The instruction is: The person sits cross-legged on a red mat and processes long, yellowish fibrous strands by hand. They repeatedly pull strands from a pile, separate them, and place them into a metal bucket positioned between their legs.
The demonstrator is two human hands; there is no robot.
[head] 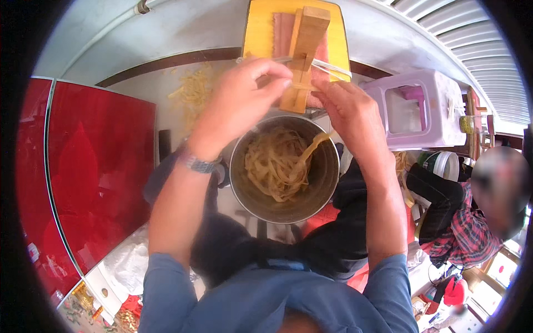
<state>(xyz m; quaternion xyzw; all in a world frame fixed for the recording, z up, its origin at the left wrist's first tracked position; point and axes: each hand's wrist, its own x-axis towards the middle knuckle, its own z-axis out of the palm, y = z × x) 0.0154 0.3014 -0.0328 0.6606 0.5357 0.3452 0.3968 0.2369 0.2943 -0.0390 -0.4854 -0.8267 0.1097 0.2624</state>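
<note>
My left hand is at the left side of an upright wooden block on a wooden base. Its thumb and fingertips come close together, but blur hides whether they pinch anything. On the other side, my right hand pinches the end of a pale yellowish strip, which hangs down into a metal pot. Tangled strips of the same kind fill part of the pot, between my legs. White cord runs around the wooden piece, over a pink cloth on a yellow stool top.
Yellowish strips lie loose on the floor at the left, beside a glossy red cabinet. A lilac plastic stool is at the right. Beyond it, another person in a plaid shirt sits near a white bucket.
</note>
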